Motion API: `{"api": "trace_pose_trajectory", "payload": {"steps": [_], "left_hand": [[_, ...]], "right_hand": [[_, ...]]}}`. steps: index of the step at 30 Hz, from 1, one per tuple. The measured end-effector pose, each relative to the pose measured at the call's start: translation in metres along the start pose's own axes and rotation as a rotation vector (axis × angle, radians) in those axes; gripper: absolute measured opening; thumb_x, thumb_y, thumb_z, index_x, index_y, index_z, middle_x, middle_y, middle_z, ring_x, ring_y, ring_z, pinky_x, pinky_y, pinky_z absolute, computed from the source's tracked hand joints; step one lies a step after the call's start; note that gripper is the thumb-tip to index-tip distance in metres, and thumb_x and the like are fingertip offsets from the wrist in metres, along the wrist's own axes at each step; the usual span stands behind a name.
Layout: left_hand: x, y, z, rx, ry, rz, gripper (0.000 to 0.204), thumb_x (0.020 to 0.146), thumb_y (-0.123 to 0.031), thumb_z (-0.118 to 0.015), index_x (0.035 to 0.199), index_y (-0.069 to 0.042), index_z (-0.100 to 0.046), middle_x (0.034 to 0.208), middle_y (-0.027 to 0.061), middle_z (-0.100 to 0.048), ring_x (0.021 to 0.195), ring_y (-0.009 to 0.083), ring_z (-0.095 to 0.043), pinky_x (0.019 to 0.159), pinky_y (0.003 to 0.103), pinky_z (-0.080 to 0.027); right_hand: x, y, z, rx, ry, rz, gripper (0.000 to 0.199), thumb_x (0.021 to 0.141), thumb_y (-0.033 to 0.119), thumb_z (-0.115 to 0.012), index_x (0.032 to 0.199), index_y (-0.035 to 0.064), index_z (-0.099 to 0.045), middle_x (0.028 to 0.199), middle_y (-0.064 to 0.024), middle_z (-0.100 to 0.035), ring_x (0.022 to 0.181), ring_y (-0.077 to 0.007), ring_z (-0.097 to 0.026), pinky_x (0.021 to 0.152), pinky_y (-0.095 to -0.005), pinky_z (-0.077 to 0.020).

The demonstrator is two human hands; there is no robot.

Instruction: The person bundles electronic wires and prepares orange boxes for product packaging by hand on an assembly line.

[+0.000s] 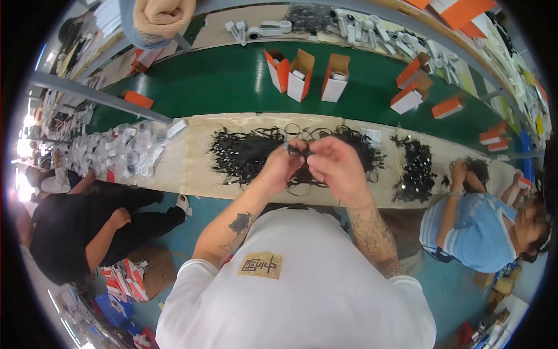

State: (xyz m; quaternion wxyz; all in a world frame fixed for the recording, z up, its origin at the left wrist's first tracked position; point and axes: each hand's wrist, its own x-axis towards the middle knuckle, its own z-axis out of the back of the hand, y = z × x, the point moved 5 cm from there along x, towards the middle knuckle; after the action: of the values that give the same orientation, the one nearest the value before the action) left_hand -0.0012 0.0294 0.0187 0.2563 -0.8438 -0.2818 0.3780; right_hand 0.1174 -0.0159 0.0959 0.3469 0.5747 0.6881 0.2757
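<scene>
both hands up over desk, working one thin black cord pinched between them. left hand clenched on its end, right hand fingertips grasping just beside. cord sits right above big tangled heap of black cords on beige desk cover. tips imo: keep pinch near cord end, tease single strand free slowly so loops below don't snag, hold it clear of heap. second smaller black pile off right, orange-and-white cartons on green belt behind
</scene>
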Motion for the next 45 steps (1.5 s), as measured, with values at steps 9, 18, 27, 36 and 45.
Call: {"api": "trace_pose_trajectory", "payload": {"steps": [9, 18, 27, 36, 45], "left_hand": [[-0.015, -0.015, -0.028, 0.381, 0.138, -0.087, 0.004, 0.092, -0.012, -0.052, 0.092, -0.009, -0.050, 0.073, 0.0021, -0.056, 0.057, 0.0084, -0.048, 0.052, 0.021, -0.040], [-0.004, 0.059, -0.060, 0.474, 0.395, 0.056, 0.012, 0.088, -0.015, -0.055, 0.095, -0.006, -0.050, 0.072, 0.0034, -0.057, 0.061, 0.0106, -0.053, 0.052, 0.026, -0.045], [0.016, 0.041, -0.031, 0.799, 0.333, -0.149, 0.006, 0.091, -0.010, -0.054, 0.093, -0.005, -0.055, 0.079, 0.0010, -0.060, 0.071, 0.0096, -0.056, 0.063, 0.023, -0.045], [0.013, 0.102, -0.056, 0.923, 0.427, 0.119, 0.019, 0.094, -0.021, -0.053, 0.096, -0.003, -0.057, 0.066, 0.0044, -0.054, 0.057, 0.0146, -0.051, 0.055, 0.026, -0.041], [0.049, 0.049, -0.079, 1.284, 0.495, -0.108, 0.030, 0.093, -0.029, -0.052, 0.089, -0.002, -0.063, 0.072, 0.0175, -0.062, 0.065, 0.0258, -0.061, 0.062, 0.036, -0.047]], "right_hand": [[-0.008, 0.030, 0.050, -1.321, -0.116, 0.434, 0.010, 0.081, 0.005, -0.063, 0.089, 0.0012, -0.066, 0.078, -0.0083, -0.058, 0.069, -0.0183, -0.056, 0.062, -0.0286, -0.0447], [-0.063, -0.026, 0.098, -0.253, -0.468, 0.151, 0.013, 0.085, 0.003, -0.062, 0.096, -0.0030, -0.063, 0.087, -0.0043, -0.059, 0.066, -0.0121, -0.053, 0.053, -0.0223, -0.0402], [-0.049, -0.026, 0.092, -0.797, -0.018, -0.122, 0.011, 0.085, 0.010, -0.062, 0.091, 0.0010, -0.067, 0.080, -0.0044, -0.061, 0.070, -0.0132, -0.054, 0.061, -0.0291, -0.0452], [-0.083, -0.056, 0.146, 0.336, -0.633, 0.128, 0.016, 0.086, 0.013, -0.065, 0.097, 0.0006, -0.064, 0.084, -0.0060, -0.062, 0.067, -0.0129, -0.055, 0.059, -0.0274, -0.0440], [-0.100, -0.036, 0.123, -0.122, -0.286, -0.071, 0.013, 0.084, 0.013, -0.066, 0.089, 0.0009, -0.066, 0.077, 0.0001, -0.060, 0.064, -0.0097, -0.053, 0.057, -0.0229, -0.0418]]}}
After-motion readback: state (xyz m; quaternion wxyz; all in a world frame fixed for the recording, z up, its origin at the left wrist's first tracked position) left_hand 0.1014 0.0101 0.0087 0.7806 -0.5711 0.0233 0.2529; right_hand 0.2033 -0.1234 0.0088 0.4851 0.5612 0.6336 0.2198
